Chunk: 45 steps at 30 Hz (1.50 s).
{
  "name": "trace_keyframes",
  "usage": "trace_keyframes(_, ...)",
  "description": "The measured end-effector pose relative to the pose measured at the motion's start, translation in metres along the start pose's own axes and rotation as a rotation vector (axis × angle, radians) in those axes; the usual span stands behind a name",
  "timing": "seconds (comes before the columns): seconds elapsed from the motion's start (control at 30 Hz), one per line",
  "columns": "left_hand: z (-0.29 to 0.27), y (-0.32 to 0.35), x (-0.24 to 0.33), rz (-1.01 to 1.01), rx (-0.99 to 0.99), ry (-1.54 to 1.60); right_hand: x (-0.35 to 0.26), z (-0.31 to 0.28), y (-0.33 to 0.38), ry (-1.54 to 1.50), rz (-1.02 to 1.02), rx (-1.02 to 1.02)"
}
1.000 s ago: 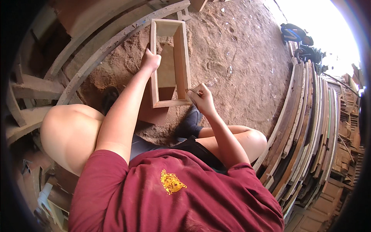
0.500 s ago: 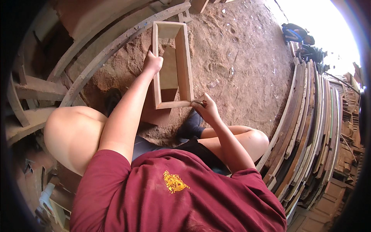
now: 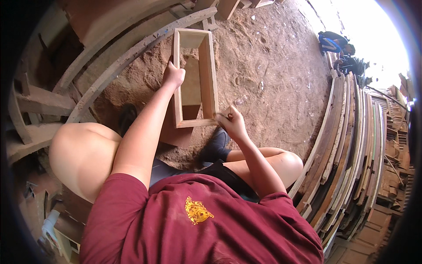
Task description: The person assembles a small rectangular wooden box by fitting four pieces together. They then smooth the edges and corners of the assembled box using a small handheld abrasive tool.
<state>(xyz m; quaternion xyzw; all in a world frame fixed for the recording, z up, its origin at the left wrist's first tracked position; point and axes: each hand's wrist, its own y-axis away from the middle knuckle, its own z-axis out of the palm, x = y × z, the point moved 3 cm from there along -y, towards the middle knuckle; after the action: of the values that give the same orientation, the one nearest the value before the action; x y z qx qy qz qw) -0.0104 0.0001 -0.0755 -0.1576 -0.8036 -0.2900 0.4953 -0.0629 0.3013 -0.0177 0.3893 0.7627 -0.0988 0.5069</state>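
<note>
A rectangular open wooden box frame of pale wood stands upright in front of me, its top edge toward my head. My left hand is closed around its left long side, about midway along. At the near right corner of the frame is my right hand, its fingers pinched together against the wood. A small dark piece seems to be between those fingers, too small to name. A reddish-brown block sits beneath the near end of the box.
Sandy brown ground with scattered white bits lies around. To the right runs a long stack of wooden boards. Curved wooden beams stand at left. My bent knees flank the box. Another person is at the far right.
The box frame appears slightly lower in the picture. My right hand has shifted slightly left at the near right corner, its fingers curled more. My left hand keeps its grip.
</note>
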Motion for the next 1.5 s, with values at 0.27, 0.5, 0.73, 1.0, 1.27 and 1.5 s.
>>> trace_keyframes(0.27, 0.000, 0.002, -0.005, 0.131, 0.088, 0.031, 0.000, -0.002, 0.008, -0.034, 0.049, -0.059)
trace_keyframes(0.5, 0.002, -0.003, -0.001, 0.045, -0.003, -0.016, -0.011, 0.004, -0.013, -0.079, -0.042, 0.019)
trace_keyframes(0.73, 0.002, -0.011, -0.015, 0.039, 0.039, -0.003, 0.000, -0.005, 0.008, 0.053, 0.074, -0.078)
trace_keyframes(1.0, -0.001, 0.002, 0.002, 0.035, 0.072, -0.068, -0.002, -0.003, -0.001, 0.069, 0.025, -0.105)
trace_keyframes(1.27, -0.004, -0.002, 0.001, 0.036, 0.025, 0.040, -0.011, -0.039, 0.009, 0.116, 0.134, -0.308)
trace_keyframes(1.5, -0.001, 0.003, 0.007, 0.017, 0.026, -0.056, -0.004, -0.016, 0.005, 0.049, 0.001, -0.155)
